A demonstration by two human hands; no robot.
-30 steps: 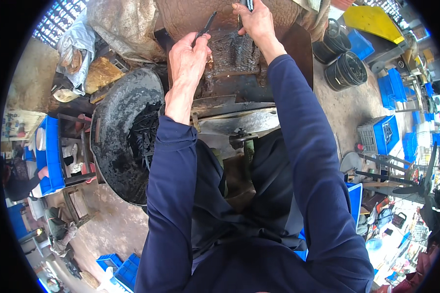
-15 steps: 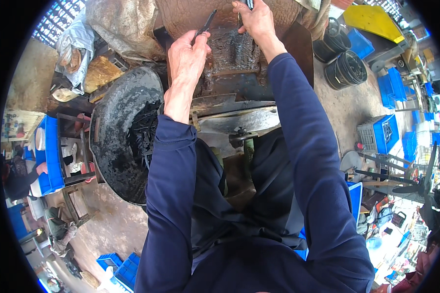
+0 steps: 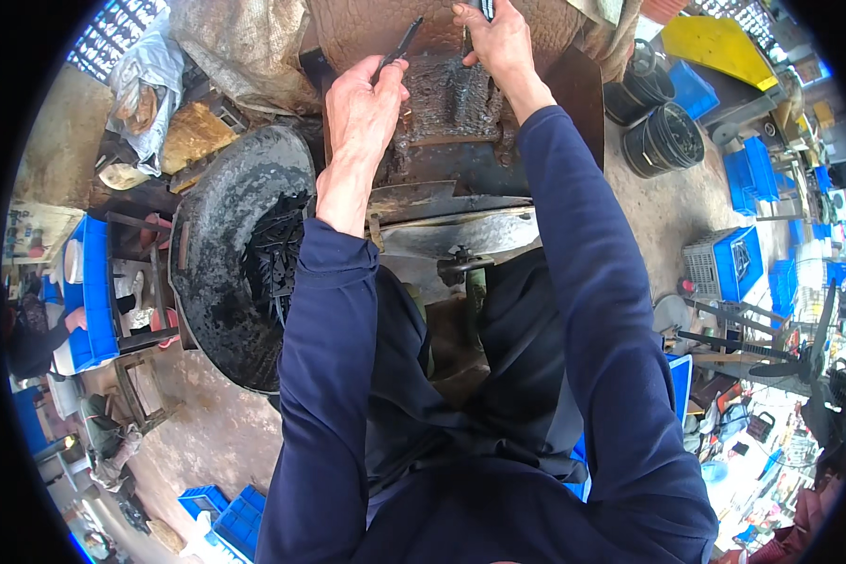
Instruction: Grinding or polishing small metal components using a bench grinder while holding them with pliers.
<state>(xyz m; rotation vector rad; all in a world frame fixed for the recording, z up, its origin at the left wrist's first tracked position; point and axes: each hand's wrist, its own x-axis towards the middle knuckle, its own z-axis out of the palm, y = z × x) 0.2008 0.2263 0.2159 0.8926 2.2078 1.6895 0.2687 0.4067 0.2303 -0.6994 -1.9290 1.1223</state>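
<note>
A thin dark strip [image 3: 403,45], shaped like a narrow blade, points up and away from my left hand [image 3: 359,115], whose fingers close around its lower end. To the right, my right hand [image 3: 504,45] pinches a dark narrow piece with a shiny tip [image 3: 487,7] at the picture's top edge; its kind is unclear. Both hands are over a grimy, mud-coated machine bed [image 3: 432,117] in front of me. Beside my left forearm stands a wide dark metal pan [image 3: 218,249], holding a heap of similar dark strips [image 3: 274,246].
A curved metal guard [image 3: 461,232] and a clamp-like handle [image 3: 464,267] sit between the bed and my knees. Black buckets [image 3: 663,141] stand right, with blue crates [image 3: 741,258] beyond. Another person's hand [image 3: 76,320] is by a blue bin [image 3: 99,291] at far left.
The whole view has shifted very slightly. Both hands keep their grips and stay almost in the same place over the machine bed.
</note>
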